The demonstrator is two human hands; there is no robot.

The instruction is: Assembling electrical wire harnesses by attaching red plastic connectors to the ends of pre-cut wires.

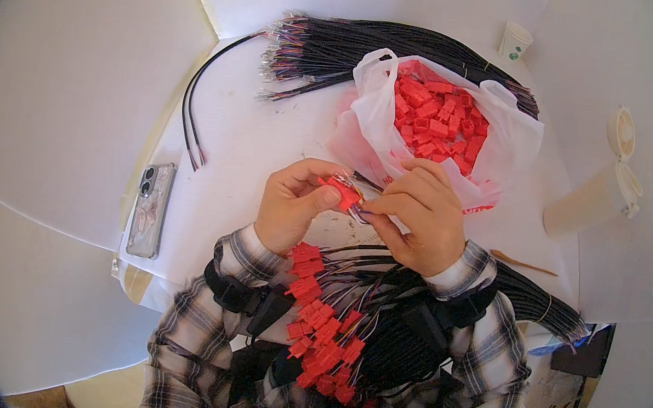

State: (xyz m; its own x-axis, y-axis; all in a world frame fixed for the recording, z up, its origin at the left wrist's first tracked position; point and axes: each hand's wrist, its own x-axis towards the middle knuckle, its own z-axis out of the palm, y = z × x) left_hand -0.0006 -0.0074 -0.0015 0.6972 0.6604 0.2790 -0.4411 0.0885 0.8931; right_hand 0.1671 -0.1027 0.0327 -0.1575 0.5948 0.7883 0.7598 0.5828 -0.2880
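Note:
Between the thumb and fingers of my left hand [291,203] is a red plastic connector housing [342,193], held over the middle of the table. My right hand [423,220] pinches thin coloured wires [358,211] at the right end of that housing. Whether the wire ends sit inside it is too small to tell. Below my hands, a bundle of black cables [407,345] lies across my lap, with several red connectors [323,345] on its wire ends. Just beyond my right hand stands a white plastic bag [375,98] full of loose red connector housings [438,120].
At the back lies a large bundle of black cables [382,49] with bare wire ends. A paper cup [514,43] stands at the back right, a lidded cream bottle [594,200] at the right. A phone [150,208] rests at the left edge. Pale panels [60,83] surround the table.

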